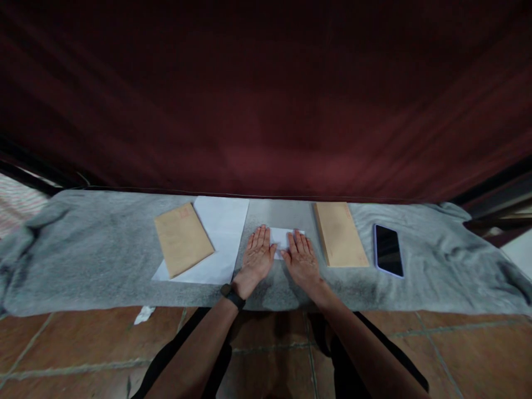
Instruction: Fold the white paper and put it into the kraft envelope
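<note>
A small folded white paper [281,237] lies on the grey cloth in front of me. My left hand [258,254] rests flat on its left end, fingers stretched forward and side by side. On its right end my right hand [302,256] lies flat too, fingers a little spread. Between my thumbs the middle of the paper shows; the ends are hidden under my palms. Left of my hands are large white sheets [226,233], with a brown envelope [183,238] lying askew on top. To the right lies a stack of brown envelopes [341,235].
A phone [388,250] with a dark screen and lilac edge lies right of the envelope stack. Grey cloth [100,249] covers the long narrow surface. Behind it hangs a dark red fabric [266,122]. A crumpled white scrap [144,315] is on the tiled floor [95,338].
</note>
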